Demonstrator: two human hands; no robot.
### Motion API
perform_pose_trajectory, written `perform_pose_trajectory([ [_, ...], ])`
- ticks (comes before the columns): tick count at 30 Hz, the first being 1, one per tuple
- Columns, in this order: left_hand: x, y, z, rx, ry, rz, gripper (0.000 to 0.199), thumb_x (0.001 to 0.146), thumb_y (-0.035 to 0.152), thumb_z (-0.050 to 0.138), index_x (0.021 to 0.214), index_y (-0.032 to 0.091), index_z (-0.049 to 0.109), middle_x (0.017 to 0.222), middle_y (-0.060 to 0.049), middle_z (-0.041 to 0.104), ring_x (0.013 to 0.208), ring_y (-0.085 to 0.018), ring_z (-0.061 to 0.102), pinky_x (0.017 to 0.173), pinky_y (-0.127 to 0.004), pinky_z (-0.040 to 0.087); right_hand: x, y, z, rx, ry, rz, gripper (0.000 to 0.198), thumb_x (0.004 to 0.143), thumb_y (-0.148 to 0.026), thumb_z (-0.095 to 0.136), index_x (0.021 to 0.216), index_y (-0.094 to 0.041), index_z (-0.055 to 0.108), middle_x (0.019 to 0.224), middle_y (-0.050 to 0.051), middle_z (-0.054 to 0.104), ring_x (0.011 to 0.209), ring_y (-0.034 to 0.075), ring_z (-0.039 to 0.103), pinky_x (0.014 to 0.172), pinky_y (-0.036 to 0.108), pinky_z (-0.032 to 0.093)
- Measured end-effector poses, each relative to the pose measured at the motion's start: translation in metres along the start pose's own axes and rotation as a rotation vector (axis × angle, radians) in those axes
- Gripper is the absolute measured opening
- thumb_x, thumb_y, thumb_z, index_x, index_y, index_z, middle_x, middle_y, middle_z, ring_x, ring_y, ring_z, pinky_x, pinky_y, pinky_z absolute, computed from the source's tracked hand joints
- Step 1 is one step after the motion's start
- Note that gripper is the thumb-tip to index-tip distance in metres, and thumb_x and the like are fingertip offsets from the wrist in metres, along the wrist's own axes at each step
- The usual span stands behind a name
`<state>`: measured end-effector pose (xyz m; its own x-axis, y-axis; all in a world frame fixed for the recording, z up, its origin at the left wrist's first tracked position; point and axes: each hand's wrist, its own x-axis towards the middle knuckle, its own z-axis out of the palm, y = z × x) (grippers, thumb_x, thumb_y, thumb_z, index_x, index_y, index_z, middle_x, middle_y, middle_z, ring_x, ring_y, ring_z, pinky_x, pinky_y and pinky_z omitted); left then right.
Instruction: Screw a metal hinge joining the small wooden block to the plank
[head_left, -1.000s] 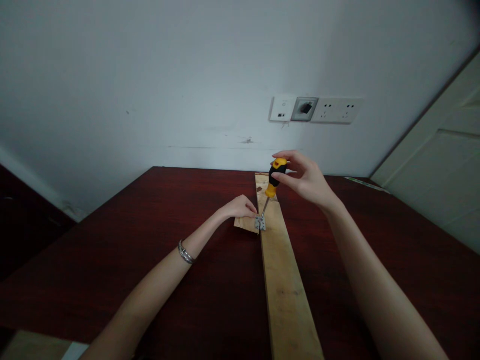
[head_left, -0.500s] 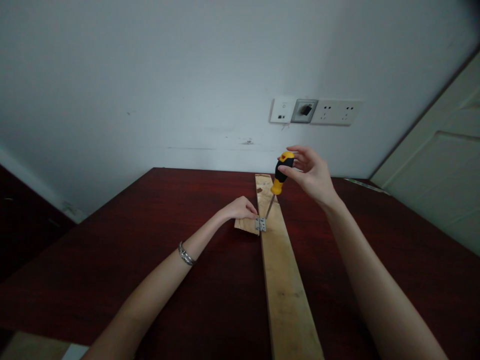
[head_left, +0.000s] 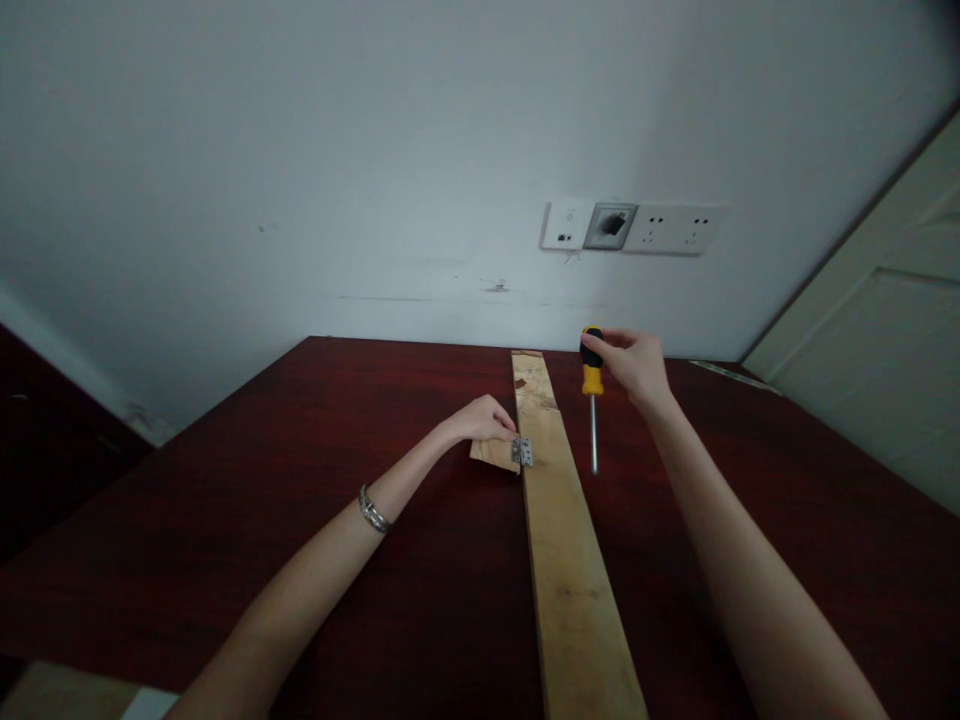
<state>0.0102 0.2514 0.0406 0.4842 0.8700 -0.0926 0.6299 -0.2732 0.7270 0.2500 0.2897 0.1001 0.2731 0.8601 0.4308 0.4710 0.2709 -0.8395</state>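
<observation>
A yellow-and-black screwdriver point(head_left: 592, 375) hangs tip down in my right hand point(head_left: 636, 366), its fingers closed round the handle. The shaft is apart from the wood, over the table right of the long plank point(head_left: 562, 540). At the plank's left edge a small metal hinge point(head_left: 523, 451) joins it to a short wood block point(head_left: 493, 454). My left hand point(head_left: 484, 418) pinches the block's far edge beside the hinge; the fingertips are partly hidden. A silver bracelet point(head_left: 373, 509) circles the left wrist.
The dark red table point(head_left: 397, 600) meets a white wall point(head_left: 412, 150) at its far edge. Sockets and a switch plate point(head_left: 667, 229) sit on the wall. A pale door point(head_left: 892, 330) stands at the right, with a thin patterned strip point(head_left: 733, 375) near the table's back corner.
My right hand has moved right and slightly down, lifting the screwdriver's tip away from the hinge. The screwdriver now hangs nearly vertical. My left hand stays on the block.
</observation>
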Motion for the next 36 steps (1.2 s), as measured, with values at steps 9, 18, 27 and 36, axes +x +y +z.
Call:
perform_pose_trajectory([
  [9, -0.002, 0.001, -0.002, -0.007, -0.007, -0.008, 0.028, 0.063, 0.027, 0.068, 0.087, 0.013, 0.073, 0.082, -0.004, 0.072, 0.078, -0.017, 0.063, 0.067, -0.021, 0.046, -0.003, 0.054, 0.015, -0.51, -0.222, 0.097, 0.048, 0.068, -0.05, 0.062, 0.097, -0.013, 0.072, 0.087, 0.013, 0.072, 0.081, 0.025, 0.067, 0.063, 0.026, 0.05],
  [18, -0.002, 0.003, -0.002, 0.008, -0.009, -0.009, 0.027, 0.064, 0.027, 0.067, 0.087, 0.013, 0.073, 0.082, -0.005, 0.072, 0.077, -0.017, 0.063, 0.068, -0.022, 0.046, -0.013, 0.072, 0.027, -0.588, -0.34, 0.103, 0.041, 0.071, -0.044, 0.061, 0.098, -0.014, 0.072, 0.079, 0.01, 0.072, 0.076, 0.021, 0.068, 0.064, 0.024, 0.048],
  [27, -0.002, 0.004, -0.001, 0.015, -0.001, -0.024, 0.028, 0.065, 0.026, 0.067, 0.088, 0.012, 0.073, 0.081, -0.005, 0.072, 0.077, -0.017, 0.063, 0.065, -0.022, 0.045, -0.015, 0.074, 0.029, -0.648, -0.371, 0.099, 0.04, 0.072, -0.044, 0.059, 0.097, -0.015, 0.072, 0.083, 0.011, 0.072, 0.079, 0.023, 0.068, 0.065, 0.026, 0.048],
  [36, -0.003, 0.005, -0.002, 0.008, -0.007, -0.026, 0.029, 0.065, 0.028, 0.067, 0.089, 0.012, 0.073, 0.081, -0.005, 0.072, 0.076, -0.017, 0.063, 0.064, -0.021, 0.045, -0.019, 0.07, 0.029, -0.705, -0.368, 0.083, 0.039, 0.074, -0.045, 0.058, 0.096, -0.016, 0.072, 0.091, 0.015, 0.071, 0.092, 0.028, 0.065, 0.072, 0.029, 0.048],
])
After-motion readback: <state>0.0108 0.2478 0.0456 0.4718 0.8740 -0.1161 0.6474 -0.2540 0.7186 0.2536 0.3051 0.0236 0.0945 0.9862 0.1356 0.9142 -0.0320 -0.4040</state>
